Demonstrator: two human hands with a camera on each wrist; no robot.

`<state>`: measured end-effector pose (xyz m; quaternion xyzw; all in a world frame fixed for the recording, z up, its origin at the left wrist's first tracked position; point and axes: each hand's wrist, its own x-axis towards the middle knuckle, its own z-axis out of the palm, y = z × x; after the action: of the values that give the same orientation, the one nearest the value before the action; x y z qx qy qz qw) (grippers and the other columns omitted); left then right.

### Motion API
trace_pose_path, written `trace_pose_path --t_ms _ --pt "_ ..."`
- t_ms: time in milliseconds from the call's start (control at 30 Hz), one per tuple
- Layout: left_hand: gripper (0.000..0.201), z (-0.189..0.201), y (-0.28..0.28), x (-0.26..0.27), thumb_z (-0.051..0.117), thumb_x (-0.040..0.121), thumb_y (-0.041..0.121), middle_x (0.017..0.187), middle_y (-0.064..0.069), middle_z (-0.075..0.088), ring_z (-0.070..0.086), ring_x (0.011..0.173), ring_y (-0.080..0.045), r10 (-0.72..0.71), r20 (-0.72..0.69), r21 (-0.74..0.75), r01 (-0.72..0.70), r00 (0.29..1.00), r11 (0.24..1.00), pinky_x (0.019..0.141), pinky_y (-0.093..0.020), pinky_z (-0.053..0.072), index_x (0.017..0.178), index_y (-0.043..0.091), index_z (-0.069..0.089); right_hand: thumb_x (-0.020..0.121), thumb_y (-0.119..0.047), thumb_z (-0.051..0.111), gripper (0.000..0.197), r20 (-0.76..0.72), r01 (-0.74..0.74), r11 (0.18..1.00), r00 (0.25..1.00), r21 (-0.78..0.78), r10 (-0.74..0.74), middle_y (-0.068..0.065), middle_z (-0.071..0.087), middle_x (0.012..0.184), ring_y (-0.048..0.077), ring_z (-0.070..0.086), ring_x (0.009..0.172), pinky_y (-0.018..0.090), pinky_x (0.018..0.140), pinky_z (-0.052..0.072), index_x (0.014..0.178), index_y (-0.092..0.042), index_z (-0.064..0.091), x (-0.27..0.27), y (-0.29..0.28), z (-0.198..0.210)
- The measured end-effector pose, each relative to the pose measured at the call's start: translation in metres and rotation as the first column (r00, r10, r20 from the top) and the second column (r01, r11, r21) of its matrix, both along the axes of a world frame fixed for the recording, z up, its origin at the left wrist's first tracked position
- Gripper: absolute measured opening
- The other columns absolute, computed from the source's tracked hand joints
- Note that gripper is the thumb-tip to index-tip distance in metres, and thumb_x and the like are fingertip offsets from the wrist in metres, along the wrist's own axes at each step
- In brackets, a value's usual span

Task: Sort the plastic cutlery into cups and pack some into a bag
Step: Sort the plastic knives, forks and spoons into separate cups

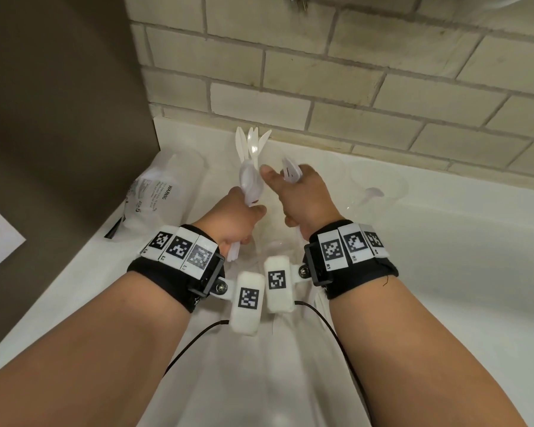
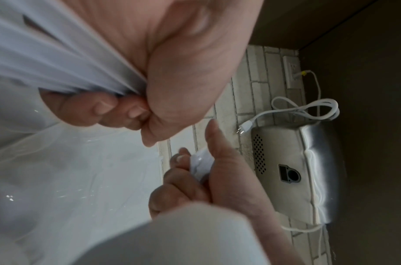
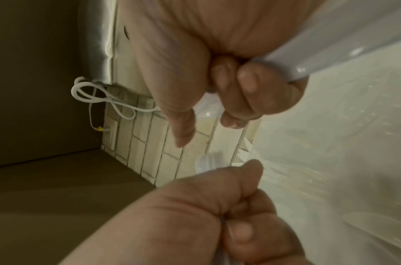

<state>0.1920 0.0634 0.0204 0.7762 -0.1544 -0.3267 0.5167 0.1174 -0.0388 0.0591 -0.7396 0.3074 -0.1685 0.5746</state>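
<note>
In the head view my left hand (image 1: 239, 215) grips a bundle of white plastic cutlery (image 1: 251, 155), with knife blades and spoon bowls fanning up toward the wall. Close on its right, my right hand (image 1: 301, 195) holds a few white forks (image 1: 290, 170), thumb raised toward the bundle. In the left wrist view the bundle's handles (image 2: 70, 59) run through my left fist and the forks (image 2: 201, 165) sit in my right fingers. The right wrist view has a white handle (image 3: 330, 46) in my right fist. A clear plastic bag (image 1: 161, 188) lies on the counter at the left.
A clear cup (image 1: 379, 184) with a white piece inside stands right of my hands on the white counter (image 1: 444, 257). A brick wall (image 1: 352, 81) runs behind, a dark panel (image 1: 59, 118) on the left. A steel appliance (image 2: 308, 170) with a loose white cord (image 2: 308, 107) hangs overhead.
</note>
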Motion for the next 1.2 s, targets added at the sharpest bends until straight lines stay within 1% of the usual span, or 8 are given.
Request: trace_pose_path --t_ms 67,167,333,533,633,800,1033,1200 --pt "0.036 0.001 0.0 -0.001 0.055 0.09 0.029 0.094 -0.013 0.056 0.048 0.061 -0.022 -0.052 0.033 0.015 0.051 0.998 0.999 0.061 -0.036 0.044 0.12 0.015 0.041 0.075 -0.052 0.074 0.047 -0.041 -0.021 0.999 0.999 0.036 0.023 0.008 0.058 0.073 0.015 0.04 0.044 0.022 0.04 0.032 0.086 -0.01 0.057 -0.001 0.002 -0.002" --pt "0.036 0.0 0.0 -0.003 0.057 0.09 0.02 0.107 -0.011 0.057 0.046 0.059 -0.017 -0.107 -0.005 -0.057 0.106 0.994 0.993 0.054 -0.03 0.043 0.123 0.016 0.045 0.077 -0.032 0.076 0.03 -0.033 -0.034 0.998 0.999 0.059 0.036 0.009 0.067 0.071 0.014 0.039 0.036 0.022 0.04 0.031 0.079 -0.005 0.063 -0.001 0.001 -0.006" --pt "0.051 0.001 0.004 -0.005 0.07 0.078 0.026 0.084 -0.005 0.05 0.04 0.056 -0.012 -0.093 -0.151 -0.24 0.055 0.984 0.969 0.048 -0.028 0.038 0.123 0.012 0.049 0.087 -0.018 0.067 0.016 0.015 -0.034 0.994 0.999 0.099 0.033 0.0 0.054 0.051 0.015 0.041 0.034 0.024 0.04 0.036 0.079 -0.006 0.061 -0.004 -0.007 -0.012" --pt "0.039 0.0 0.005 -0.013 0.057 0.094 0.027 0.113 0.0 0.064 0.038 0.056 -0.01 -0.119 -0.217 -0.355 0.035 0.969 0.934 0.05 -0.025 0.039 0.13 0.017 0.046 0.089 -0.019 0.068 0.017 0.068 -0.027 0.989 0.998 0.145 0.018 -0.001 0.06 0.054 0.016 0.042 0.038 0.024 0.042 0.04 0.08 -0.007 0.059 -0.005 -0.01 -0.018" --pt "0.036 0.002 0.006 -0.013 0.054 0.096 0.024 0.094 0.013 0.071 0.038 0.059 -0.012 -0.113 -0.27 -0.386 -0.001 0.956 0.922 0.05 -0.025 0.038 0.13 0.016 0.048 0.09 -0.02 0.067 0.018 0.084 -0.031 0.987 0.996 0.158 0.018 -0.005 0.056 0.046 0.012 0.041 0.034 0.023 0.041 0.04 0.081 -0.006 0.059 -0.007 -0.011 -0.02" --pt "0.041 0.0 0.007 -0.014 0.055 0.095 0.031 0.114 -0.005 0.054 0.041 0.063 -0.012 -0.145 -0.158 -0.327 0.087 0.977 0.941 0.052 -0.026 0.041 0.133 0.021 0.046 0.082 -0.024 0.075 0.023 0.073 -0.059 0.97 0.996 0.235 0.043 0.006 0.049 0.051 0.014 0.038 0.035 0.026 0.045 0.04 0.072 -0.007 0.063 -0.004 -0.011 -0.022" --pt "0.02 -0.002 0.008 -0.01 0.043 0.101 0.028 0.085 -0.006 0.052 0.05 0.07 -0.017 -0.013 -0.256 -0.33 -0.074 0.966 0.941 0.059 -0.03 0.044 0.111 0.018 0.056 0.094 -0.017 0.057 0.014 0.128 -0.008 0.918 0.991 0.397 -0.047 0.009 0.058 0.071 0.015 0.049 0.051 0.024 0.042 0.035 0.094 -0.003 0.058 -0.003 -0.013 -0.016" --pt "0.018 -0.006 0.012 -0.004 0.043 0.101 0.022 0.069 0.0 0.041 0.04 0.059 -0.013 0.077 -0.316 -0.342 -0.189 0.946 0.92 0.052 -0.029 0.039 0.103 0.014 0.059 0.1 -0.013 0.047 0.024 0.288 0.059 0.939 0.944 0.34 -0.164 0.016 0.069 0.086 0.028 0.068 0.075 0.038 0.068 0.06 0.122 -0.002 0.048 -0.001 -0.039 0.01"
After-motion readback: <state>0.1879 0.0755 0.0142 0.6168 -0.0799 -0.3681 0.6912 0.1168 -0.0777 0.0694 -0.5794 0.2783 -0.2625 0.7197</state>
